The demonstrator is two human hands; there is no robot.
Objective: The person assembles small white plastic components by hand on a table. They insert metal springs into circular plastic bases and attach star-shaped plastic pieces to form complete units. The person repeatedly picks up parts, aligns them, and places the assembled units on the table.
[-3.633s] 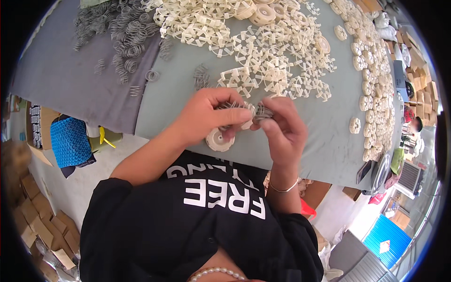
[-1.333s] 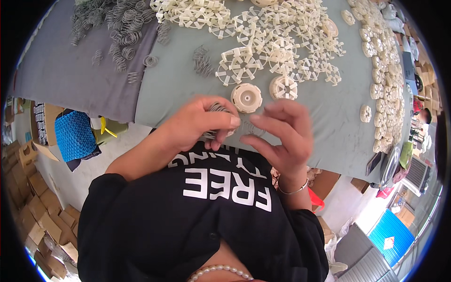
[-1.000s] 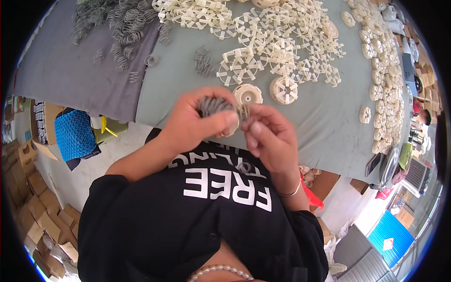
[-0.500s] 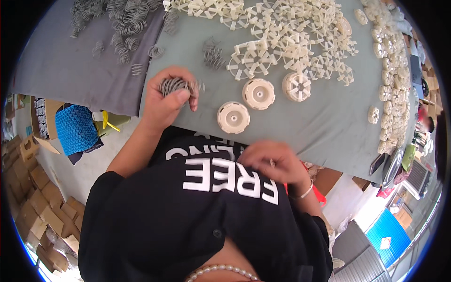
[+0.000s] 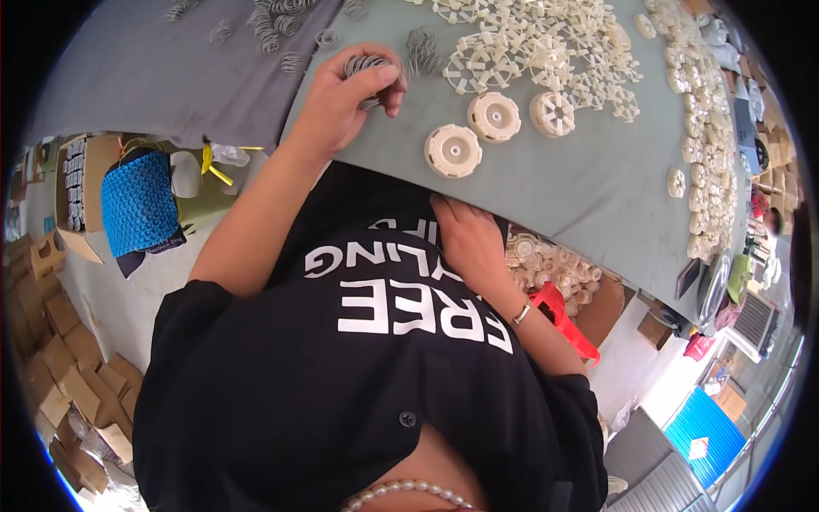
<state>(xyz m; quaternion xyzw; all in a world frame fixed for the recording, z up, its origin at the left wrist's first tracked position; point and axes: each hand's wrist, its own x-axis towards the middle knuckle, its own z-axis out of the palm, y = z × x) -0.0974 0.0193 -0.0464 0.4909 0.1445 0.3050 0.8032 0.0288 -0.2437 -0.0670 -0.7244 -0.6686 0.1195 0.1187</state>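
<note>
My left hand is over the table, curled around several grey coil springs. My right hand is down at the table's near edge, against my black shirt. Its fingertips are partly hidden, and whether it holds anything does not show. Between the hands and the far pile sit two cream round housings with dished centres. Beside them lies a similar round part with a spoked ring in it. A loose cluster of springs rests just right of my left hand.
Many cream spoked rings are heaped at the far side. More springs lie on the dark cloth at far left. Rows of round cream assemblies line the right edge. Under the table are a carton of cream parts and a red strap.
The view has shifted, so the table sits higher in the picture. My right hand has moved from in front of my chest to the table's near edge. My left hand still grips the springs.
</note>
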